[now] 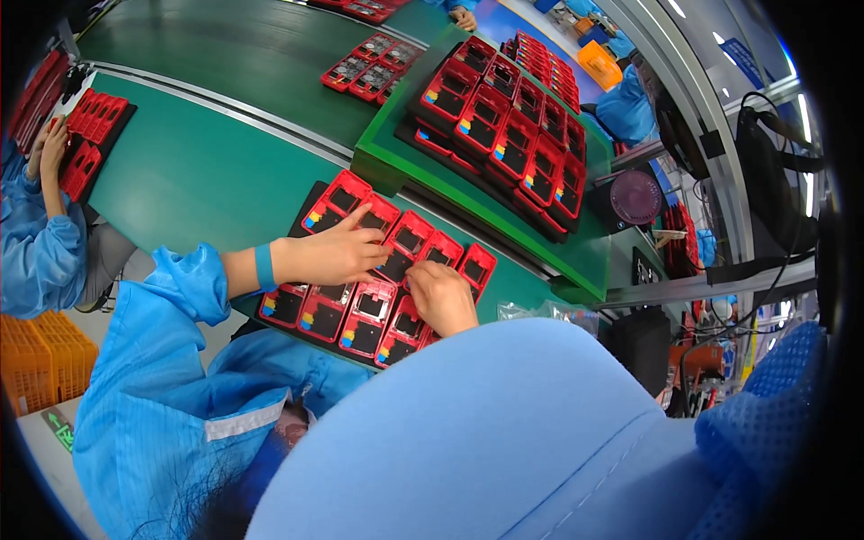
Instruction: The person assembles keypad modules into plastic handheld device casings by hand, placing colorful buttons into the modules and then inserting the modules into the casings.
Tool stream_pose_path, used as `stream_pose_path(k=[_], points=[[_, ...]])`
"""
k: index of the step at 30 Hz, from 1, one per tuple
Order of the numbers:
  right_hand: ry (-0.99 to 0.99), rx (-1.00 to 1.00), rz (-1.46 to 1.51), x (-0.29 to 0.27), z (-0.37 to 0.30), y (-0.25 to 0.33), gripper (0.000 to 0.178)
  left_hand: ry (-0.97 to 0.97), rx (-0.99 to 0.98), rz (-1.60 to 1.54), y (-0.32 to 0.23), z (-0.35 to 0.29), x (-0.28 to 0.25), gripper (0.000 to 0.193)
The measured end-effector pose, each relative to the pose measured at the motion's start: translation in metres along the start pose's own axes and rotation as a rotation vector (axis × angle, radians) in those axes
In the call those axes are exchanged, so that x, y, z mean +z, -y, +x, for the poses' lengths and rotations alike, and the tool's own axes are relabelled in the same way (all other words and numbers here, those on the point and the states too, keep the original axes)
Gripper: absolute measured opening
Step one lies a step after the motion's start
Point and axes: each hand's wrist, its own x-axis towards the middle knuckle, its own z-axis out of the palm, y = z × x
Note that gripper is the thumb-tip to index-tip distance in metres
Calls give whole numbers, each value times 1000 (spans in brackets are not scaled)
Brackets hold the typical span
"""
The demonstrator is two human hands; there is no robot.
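Note:
A black tray (312,197) in front of me carries two rows of red plastic housings (368,315) with dark insides and small coloured tabs at one corner. My left hand (340,253), with a teal band at the wrist, reaches across the tray from the left. Its fingers are spread over the housings in the middle, the index finger at a far-row housing. Close by on the right, my right hand (443,299) has its fingers bent together at the inner end of a housing. Whatever those fingertips hold is hidden.
A green raised stand (378,162) beyond my tray holds stacked trays of red housings (513,121). More housings (371,67) lie on the dark green belt (216,54). Another person's hands (52,148) work at the left. Clear plastic bags (549,312) lie at the right.

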Motion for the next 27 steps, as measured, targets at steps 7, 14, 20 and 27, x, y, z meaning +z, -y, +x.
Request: stream_pose_path(k=[7,14,20,27], points=[[37,-134,-51,9,12,5,11,-7,33,58,3,1,1,38],[143,-105,-101,10,24,7,16,44,-41,-162,8,-3,1,44],[-44,-250,34,12,44,30,25,-77,-203,-399,40,-31,-41,31],[12,-262,25,34,56,33,8,31,-106,-4,20,-44,-31,31]])
